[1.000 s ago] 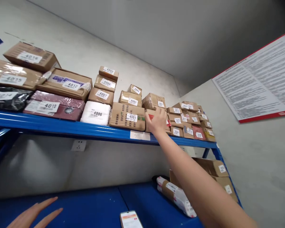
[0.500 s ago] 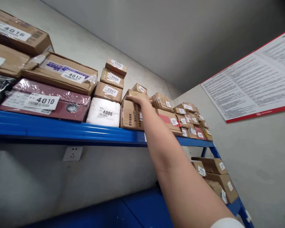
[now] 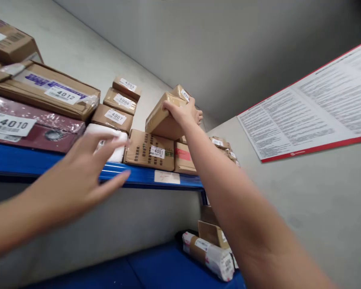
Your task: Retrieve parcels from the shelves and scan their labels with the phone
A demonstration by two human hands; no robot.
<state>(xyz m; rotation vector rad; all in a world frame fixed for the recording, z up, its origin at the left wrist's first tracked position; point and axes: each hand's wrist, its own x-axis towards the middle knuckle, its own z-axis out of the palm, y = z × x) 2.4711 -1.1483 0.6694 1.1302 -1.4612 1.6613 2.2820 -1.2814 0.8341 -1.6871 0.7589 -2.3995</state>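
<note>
My right hand [image 3: 188, 114] grips a cardboard box [image 3: 162, 118] that is lifted and tilted above the shelf boxes. A smaller box [image 3: 177, 90] with a white label rests on top of it, against my fingers; part of it is hidden behind my hand. Below stands a carton labelled 4001 [image 3: 141, 146] with dark printed writing. My left hand [image 3: 81, 176], blurred, reaches in from the left with fingers and thumb apart, holding nothing. It passes in front of a white wrapped parcel [image 3: 118, 150] and the blue shelf edge [image 3: 138, 176].
Stacked parcels labelled 4007 [image 3: 114, 116], 4008 [image 3: 120, 100] and 4009 [image 3: 128, 86] stand left of the lifted box. Farther left are a 4012 carton [image 3: 48, 88] and a maroon box [image 3: 60, 134]. A rolled parcel [image 3: 209, 255] lies on the lower blue shelf [image 3: 159, 265]. A notice board [image 3: 313, 100] hangs at right.
My right hand has raised the box and the small one on it from the shelf stack, uncovering the 4001 label. My left hand has come into view. The view has shifted right.
</note>
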